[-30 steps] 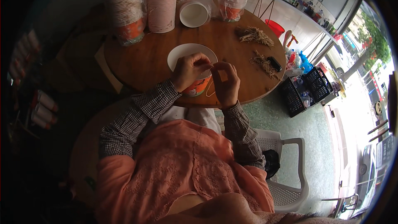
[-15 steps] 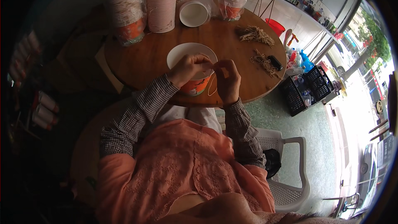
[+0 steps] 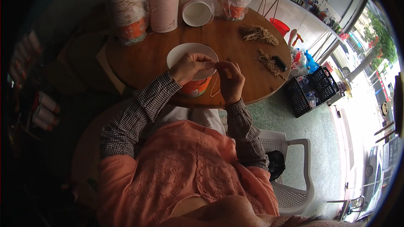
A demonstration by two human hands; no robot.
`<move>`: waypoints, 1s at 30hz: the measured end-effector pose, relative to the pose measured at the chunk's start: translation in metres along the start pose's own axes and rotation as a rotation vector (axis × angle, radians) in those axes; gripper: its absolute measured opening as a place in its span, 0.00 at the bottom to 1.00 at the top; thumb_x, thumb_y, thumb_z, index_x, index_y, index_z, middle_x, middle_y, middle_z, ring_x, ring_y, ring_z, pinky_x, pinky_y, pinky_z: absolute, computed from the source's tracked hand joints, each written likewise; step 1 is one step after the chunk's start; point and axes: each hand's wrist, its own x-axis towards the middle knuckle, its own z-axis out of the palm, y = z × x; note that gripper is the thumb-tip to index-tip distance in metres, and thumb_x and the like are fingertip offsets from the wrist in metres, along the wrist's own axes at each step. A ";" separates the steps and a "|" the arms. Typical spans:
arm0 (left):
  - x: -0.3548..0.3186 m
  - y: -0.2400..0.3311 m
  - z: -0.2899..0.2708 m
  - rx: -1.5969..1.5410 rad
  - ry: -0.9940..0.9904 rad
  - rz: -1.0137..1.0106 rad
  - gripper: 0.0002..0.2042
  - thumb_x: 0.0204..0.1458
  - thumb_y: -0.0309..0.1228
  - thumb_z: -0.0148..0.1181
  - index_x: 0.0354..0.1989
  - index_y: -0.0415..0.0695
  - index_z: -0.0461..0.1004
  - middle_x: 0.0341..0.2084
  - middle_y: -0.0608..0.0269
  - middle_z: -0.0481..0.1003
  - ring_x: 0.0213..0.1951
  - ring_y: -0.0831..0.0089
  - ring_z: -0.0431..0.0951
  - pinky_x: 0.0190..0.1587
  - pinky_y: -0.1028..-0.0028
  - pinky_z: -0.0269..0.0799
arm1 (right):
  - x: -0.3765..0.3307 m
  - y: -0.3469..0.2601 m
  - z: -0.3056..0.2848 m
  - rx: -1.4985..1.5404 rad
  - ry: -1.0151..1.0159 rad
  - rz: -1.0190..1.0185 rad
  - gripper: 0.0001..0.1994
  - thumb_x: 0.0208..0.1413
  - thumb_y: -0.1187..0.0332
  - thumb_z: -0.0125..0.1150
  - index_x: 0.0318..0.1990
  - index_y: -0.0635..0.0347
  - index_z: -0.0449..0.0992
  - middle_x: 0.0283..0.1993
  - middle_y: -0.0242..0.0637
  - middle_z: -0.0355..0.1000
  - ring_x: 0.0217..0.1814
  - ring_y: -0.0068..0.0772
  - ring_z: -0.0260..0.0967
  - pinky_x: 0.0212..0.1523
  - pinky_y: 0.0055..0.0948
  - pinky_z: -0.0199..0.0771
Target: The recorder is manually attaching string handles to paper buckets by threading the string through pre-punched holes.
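A white paper bucket (image 3: 198,87) with an orange pattern on its outside stands near the front edge of the round wooden table. My left hand (image 3: 188,68) is above its near rim, thumb and fingers pinched together. Just to the right, my right hand (image 3: 231,80) pinches too, its fingertips meeting those of the left over the rim. A thin pale string (image 3: 215,88) hangs in a loop from between the fingertips, beside the bucket's right side. What exactly lies between the fingertips is too small to see, but the string leads up to them.
On the wooden table (image 3: 143,65) stand tall stacks of paper buckets (image 3: 163,8), some in clear plastic, and a bucket on its side (image 3: 197,14). Bundles of string (image 3: 259,35) and a small black object (image 3: 279,63) lie at right. Black crates (image 3: 301,96) and a plastic chair (image 3: 309,164) are beyond.
The bucket and my left hand have shifted slightly left. Both hands stay pinched together over the rim, and the string loop hangs in nearly the same place.
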 end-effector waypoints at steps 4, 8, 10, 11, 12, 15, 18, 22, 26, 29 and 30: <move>-0.006 0.013 0.008 0.266 0.002 0.085 0.10 0.52 0.31 0.61 0.39 0.39 0.77 0.34 0.68 0.76 0.38 0.82 0.73 0.46 0.81 0.66 | 0.000 -0.004 0.001 -0.017 0.058 0.093 0.06 0.49 0.78 0.62 0.36 0.62 0.77 0.34 0.38 0.74 0.38 0.30 0.73 0.39 0.25 0.71; -0.007 0.014 0.009 0.306 0.041 0.096 0.10 0.51 0.32 0.62 0.38 0.40 0.77 0.34 0.69 0.75 0.38 0.82 0.73 0.46 0.80 0.66 | 0.000 -0.003 -0.001 -0.012 0.019 0.067 0.06 0.49 0.79 0.62 0.36 0.62 0.77 0.34 0.38 0.75 0.38 0.30 0.73 0.39 0.24 0.71; -0.007 0.016 0.010 0.245 0.020 0.085 0.10 0.51 0.30 0.62 0.39 0.39 0.77 0.34 0.68 0.74 0.39 0.80 0.73 0.46 0.80 0.66 | -0.001 0.001 -0.002 -0.024 0.019 0.055 0.06 0.49 0.79 0.62 0.36 0.62 0.77 0.34 0.38 0.75 0.38 0.29 0.73 0.40 0.24 0.71; -0.005 0.011 0.007 0.245 0.019 0.084 0.10 0.51 0.30 0.62 0.39 0.39 0.77 0.34 0.68 0.74 0.39 0.80 0.73 0.46 0.80 0.66 | -0.001 0.003 -0.002 0.008 0.006 0.075 0.06 0.49 0.79 0.61 0.35 0.62 0.77 0.34 0.38 0.75 0.38 0.29 0.73 0.39 0.24 0.71; -0.001 0.005 0.002 0.441 0.060 0.281 0.09 0.50 0.29 0.62 0.37 0.39 0.77 0.33 0.65 0.74 0.38 0.78 0.73 0.44 0.79 0.67 | -0.001 0.003 -0.001 0.044 -0.010 0.093 0.05 0.50 0.79 0.61 0.35 0.62 0.78 0.34 0.38 0.75 0.38 0.29 0.73 0.39 0.24 0.71; 0.003 0.000 -0.006 0.678 0.107 0.514 0.07 0.50 0.27 0.62 0.35 0.38 0.76 0.32 0.61 0.73 0.37 0.73 0.73 0.41 0.76 0.69 | -0.005 0.004 0.001 0.029 0.013 0.112 0.05 0.46 0.78 0.63 0.32 0.60 0.78 0.32 0.37 0.76 0.37 0.37 0.73 0.39 0.30 0.71; 0.002 0.001 -0.001 0.741 0.161 0.561 0.05 0.51 0.27 0.60 0.33 0.38 0.73 0.32 0.59 0.71 0.36 0.69 0.73 0.41 0.73 0.69 | -0.006 0.003 -0.003 -0.072 -0.006 0.033 0.05 0.45 0.77 0.63 0.32 0.60 0.78 0.32 0.36 0.75 0.38 0.38 0.71 0.39 0.31 0.71; 0.003 -0.007 -0.001 0.766 0.245 0.606 0.03 0.53 0.24 0.56 0.32 0.37 0.69 0.32 0.57 0.69 0.34 0.66 0.72 0.40 0.71 0.69 | -0.009 0.002 -0.005 -0.132 -0.006 -0.018 0.05 0.44 0.77 0.64 0.31 0.60 0.78 0.32 0.36 0.74 0.38 0.38 0.69 0.39 0.33 0.70; 0.005 -0.012 0.002 0.795 0.301 0.651 0.03 0.53 0.22 0.54 0.33 0.37 0.67 0.31 0.56 0.69 0.34 0.64 0.72 0.40 0.70 0.69 | -0.016 0.005 -0.006 -0.137 -0.033 0.024 0.04 0.46 0.76 0.63 0.30 0.60 0.76 0.32 0.37 0.73 0.38 0.38 0.69 0.37 0.32 0.69; 0.006 -0.015 0.005 0.837 0.376 0.781 0.03 0.53 0.21 0.54 0.33 0.36 0.66 0.31 0.55 0.69 0.33 0.64 0.72 0.39 0.70 0.69 | -0.017 0.006 -0.007 -0.078 -0.037 0.106 0.01 0.51 0.75 0.58 0.31 0.61 0.73 0.32 0.38 0.73 0.32 0.34 0.70 0.32 0.31 0.69; 0.004 -0.014 0.007 0.809 0.355 0.750 0.03 0.52 0.20 0.54 0.34 0.37 0.67 0.31 0.55 0.69 0.34 0.63 0.72 0.40 0.70 0.69 | -0.016 0.006 -0.009 -0.015 -0.021 0.152 0.01 0.55 0.74 0.55 0.33 0.61 0.72 0.31 0.39 0.72 0.28 0.30 0.70 0.28 0.29 0.69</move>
